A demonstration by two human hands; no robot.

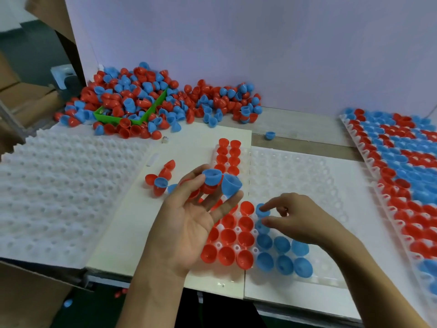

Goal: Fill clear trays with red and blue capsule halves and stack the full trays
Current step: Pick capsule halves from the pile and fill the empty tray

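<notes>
A clear tray [307, 176] lies in the middle of the table, with red halves [228, 237] in its left columns and blue halves [281, 245] at its near edge. My left hand [189, 223] hovers palm up over the red columns, its fingers cradling two blue capsule halves [222, 181] and some red ones beneath them. My right hand [298, 221] pinches one blue half [262, 210] between forefinger and thumb, just above the tray's blue column.
A big pile of loose red and blue halves [146, 98] surrounds a green bin [132, 114] at the back left. A few loose halves [160, 179] lie near my left hand. Empty trays [59, 190] are stacked at left; a full tray [397, 176] sits at right.
</notes>
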